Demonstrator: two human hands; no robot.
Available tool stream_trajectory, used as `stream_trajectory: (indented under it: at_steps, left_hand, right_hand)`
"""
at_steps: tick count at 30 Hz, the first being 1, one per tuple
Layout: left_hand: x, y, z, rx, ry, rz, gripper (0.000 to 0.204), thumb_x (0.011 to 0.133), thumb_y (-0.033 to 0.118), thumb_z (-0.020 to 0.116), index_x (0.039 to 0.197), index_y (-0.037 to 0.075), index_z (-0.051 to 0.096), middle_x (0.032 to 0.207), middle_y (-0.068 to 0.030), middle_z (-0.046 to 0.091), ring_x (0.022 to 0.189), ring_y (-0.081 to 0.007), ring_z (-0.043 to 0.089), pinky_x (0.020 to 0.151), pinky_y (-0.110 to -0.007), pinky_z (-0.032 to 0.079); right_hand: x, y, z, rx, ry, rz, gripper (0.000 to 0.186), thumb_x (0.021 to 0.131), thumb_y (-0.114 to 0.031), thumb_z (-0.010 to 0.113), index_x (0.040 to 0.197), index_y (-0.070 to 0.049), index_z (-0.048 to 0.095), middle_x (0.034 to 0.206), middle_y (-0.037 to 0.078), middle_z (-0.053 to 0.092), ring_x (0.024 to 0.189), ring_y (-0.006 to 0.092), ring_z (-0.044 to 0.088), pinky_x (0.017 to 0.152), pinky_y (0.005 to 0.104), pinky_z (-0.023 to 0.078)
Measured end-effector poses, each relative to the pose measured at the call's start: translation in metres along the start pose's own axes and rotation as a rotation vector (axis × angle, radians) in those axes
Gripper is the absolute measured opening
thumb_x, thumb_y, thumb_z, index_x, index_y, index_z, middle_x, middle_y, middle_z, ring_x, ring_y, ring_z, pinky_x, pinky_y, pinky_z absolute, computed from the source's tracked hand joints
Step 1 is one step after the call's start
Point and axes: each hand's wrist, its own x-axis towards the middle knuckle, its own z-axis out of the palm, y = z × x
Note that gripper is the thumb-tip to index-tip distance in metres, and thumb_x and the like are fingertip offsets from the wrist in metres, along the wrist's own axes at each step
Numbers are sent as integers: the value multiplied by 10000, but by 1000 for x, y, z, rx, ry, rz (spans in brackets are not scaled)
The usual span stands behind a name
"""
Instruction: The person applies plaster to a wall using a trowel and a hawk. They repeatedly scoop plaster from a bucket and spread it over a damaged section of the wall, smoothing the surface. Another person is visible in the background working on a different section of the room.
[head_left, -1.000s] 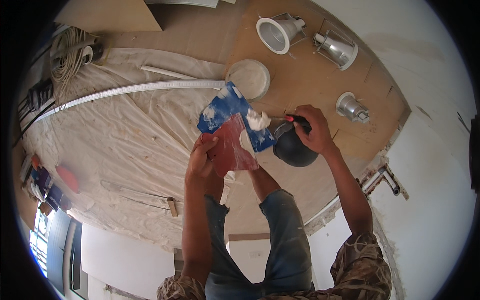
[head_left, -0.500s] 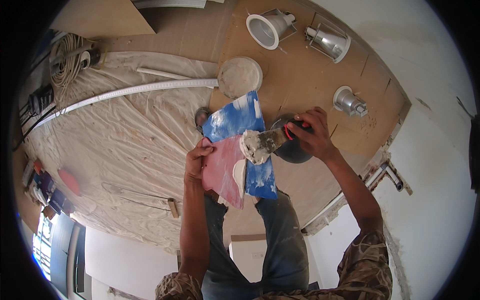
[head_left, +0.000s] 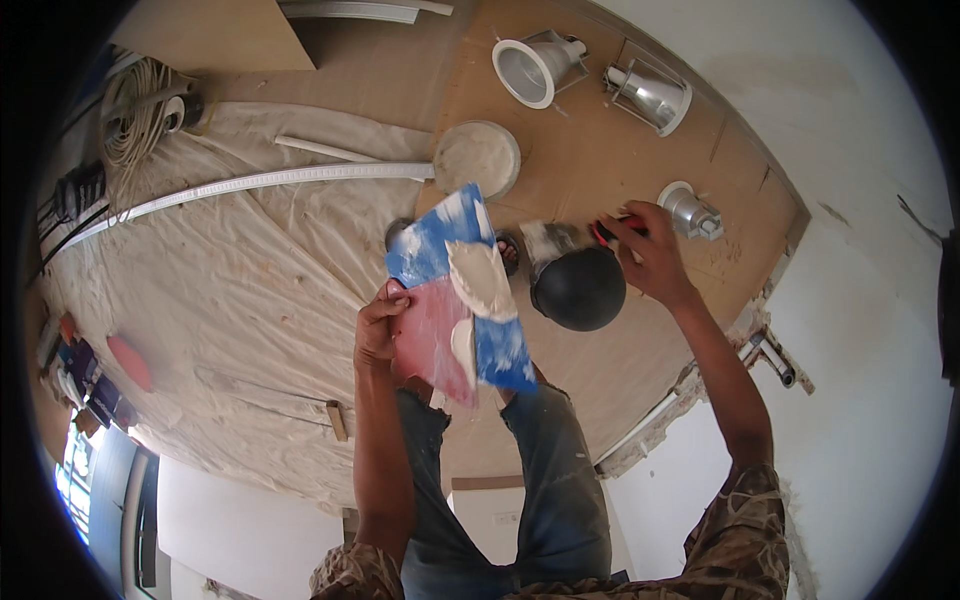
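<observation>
My left hand [head_left: 380, 320] grips a red plastic spreader [head_left: 425, 330], overlapped with a blue one [head_left: 430, 243]; both are streaked white. A thick mound of white paste [head_left: 478, 280] lies on the blue one, with a smaller patch at the red one's edge. My right hand [head_left: 650, 250] holds a putty knife [head_left: 550, 240] by its red and black handle, its blade smeared with paste, just over a black dome-shaped bowl [head_left: 580, 298]. A round container [head_left: 476, 150] of pale paste sits on the brown board beyond.
Three downlight fittings [head_left: 525, 75] lie on the brown board [head_left: 720, 170] along the white wall [head_left: 860, 300]. A crumpled plastic sheet [head_left: 250, 280] covers the floor at left, with a long white strip [head_left: 280, 175], coiled cable [head_left: 135, 115] and boxes [head_left: 90, 385] around it.
The knife has moved rightward and up off the spreaders, leaving a mound of paste on the blue one. My left hand and spreaders have shifted left.
</observation>
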Motion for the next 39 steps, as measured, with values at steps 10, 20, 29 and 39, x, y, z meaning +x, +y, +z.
stream_trajectory:
  at_steps: [10, 20, 29, 39]
  left_hand:
    - [-6, 1, -17, -9, -5, 188, 447, 819, 1, 565, 1264, 42, 533, 1195, -110, 615, 1093, -256, 598, 981, -416, 452]
    - [-161, 16, 41, 72, -76, 286, 635, 757, 40, 614, 1361, -27, 430, 1327, -158, 548, 1221, -307, 541, 1055, -463, 424]
    - [-351, 20, 109, 3, -331, 526, 558, 759, 57, 573, 1306, -31, 502, 1244, -171, 609, 1121, -297, 612, 1006, -436, 471]
    - [-535, 45, 147, -152, -220, 982, 512, 970, 391, 495, 1322, 19, 505, 1254, -131, 610, 1129, -262, 607, 998, -409, 470]
  right_hand:
    - [60, 31, 219, 177, -37, 423, 473, 772, -36, 619, 1241, -92, 594, 1091, 207, 600, 1025, 366, 580, 894, 434, 464]
    - [-101, -62, 116, 177, 50, 695, 644, 781, -90, 664, 1389, -76, 455, 1313, 219, 526, 1219, 389, 498, 1028, 435, 409]
    - [-313, -63, 45, -13, -444, 615, 575, 865, -443, 633, 1289, -63, 556, 1129, 212, 649, 1079, 377, 612, 952, 463, 471]
    - [-130, -193, -51, 175, -357, -77, 482, 841, -445, 671, 1101, -40, 658, 950, 174, 691, 890, 307, 671, 825, 418, 519]
